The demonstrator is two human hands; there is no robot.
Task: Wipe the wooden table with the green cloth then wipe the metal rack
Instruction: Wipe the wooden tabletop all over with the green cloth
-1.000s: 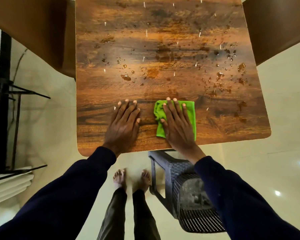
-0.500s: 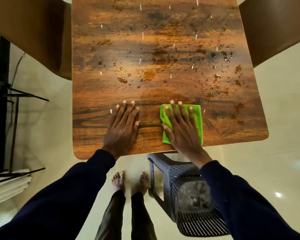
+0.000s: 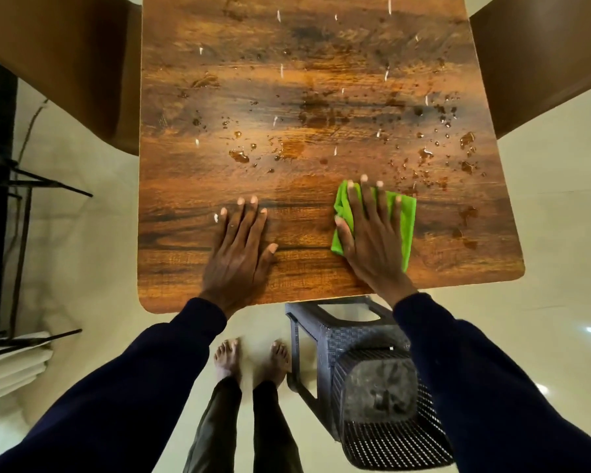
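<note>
Most of the wooden table (image 3: 321, 80) is unwiped w/ droplets (image 3: 434, 155); right hand (image 3: 372, 237) flat on green cloth (image 3: 406, 220) near front edge, left hand (image 3: 239, 247) splayed bare, metal rack (image 3: 4, 199) prob. untouched.

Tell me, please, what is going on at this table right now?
A person is wiping the wooden table. The right hand presses the green cloth flat near the front edge, while the left hand rests flat beside it. Droplets lie unwiped beyond the cloth. The metal rack stands untouched on the left.
</note>
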